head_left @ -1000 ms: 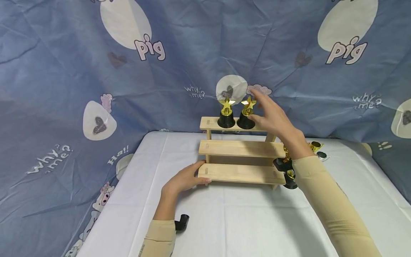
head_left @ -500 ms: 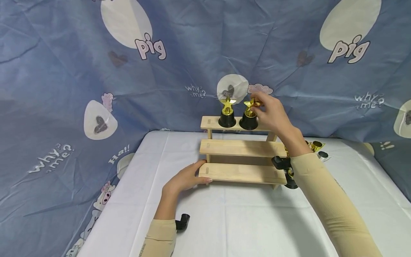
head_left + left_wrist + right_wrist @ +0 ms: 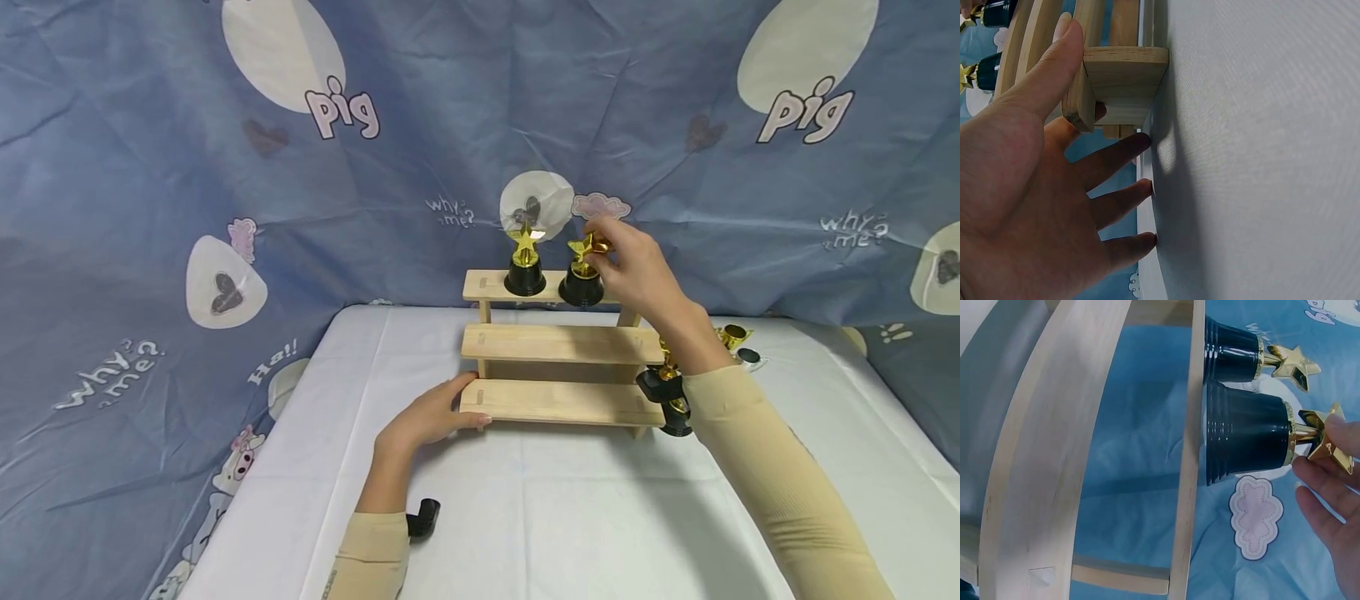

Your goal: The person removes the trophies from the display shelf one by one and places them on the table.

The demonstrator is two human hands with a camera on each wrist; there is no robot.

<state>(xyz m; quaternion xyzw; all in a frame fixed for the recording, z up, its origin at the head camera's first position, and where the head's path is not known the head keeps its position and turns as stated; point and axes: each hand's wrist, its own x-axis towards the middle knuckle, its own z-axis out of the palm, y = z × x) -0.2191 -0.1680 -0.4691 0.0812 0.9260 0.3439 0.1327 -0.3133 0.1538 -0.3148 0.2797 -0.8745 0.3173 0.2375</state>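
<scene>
A three-tier wooden display stand stands on a white cloth. On its top board are two small gold star trophies with black bases. The thumb and fingertips of my right hand pinch the star of the right-hand trophy, which stands upright at the board. Just left of it is the other star trophy, untouched. My left hand grips the left end of the lowest board, thumb over its front and index finger behind. In the left wrist view its other fingers spread down to the cloth.
Right of the stand, partly hidden by my right wrist, are a black-based gold trophy, a gold cup and a silver cup. A blue printed curtain hangs close behind the stand. The white-covered table extends in front.
My right hand has closed from spread fingers beside the right-hand trophy to a pinch on its star. That trophy has shifted slightly right, away from the other. My left hand stays put.
</scene>
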